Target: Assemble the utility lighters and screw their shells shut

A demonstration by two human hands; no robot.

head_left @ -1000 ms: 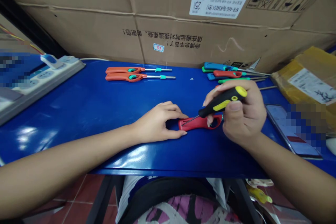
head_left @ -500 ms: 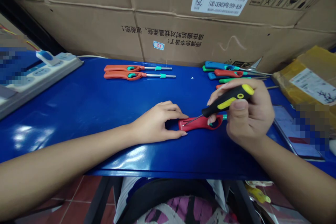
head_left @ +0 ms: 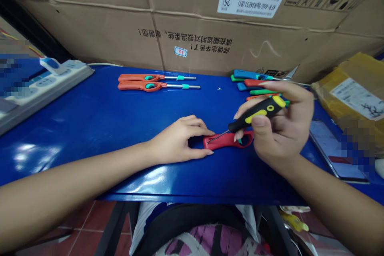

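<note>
A red long-nosed gas lighter [head_left: 224, 141] lies on the blue table with its trigger loop to the right. My left hand [head_left: 179, 140] is closed on its butt end, thumb and fingers on opposite sides. In my right hand [head_left: 283, 136] is a screwdriver [head_left: 255, 117] with a black and yellow handle, slanted down to the left. Its thin shaft reaches the slot area near the lighter's butt; whether the tip touches is too fine to tell. My right hand hides the lighter's nozzle.
Two orange lighters [head_left: 139, 85] lie side by side at the back. Several coloured lighters [head_left: 250, 74] are piled at the back right. Around stand a power strip [head_left: 48, 84], a phone [head_left: 336, 148], a yellow-taped package [head_left: 345, 92] and a large cardboard box [head_left: 120, 32].
My right hand has shifted slightly left and rolled, its index finger lifting off the handle. The screwdriver handle has moved a little left. My left hand and the red lighter look unmoved.
</note>
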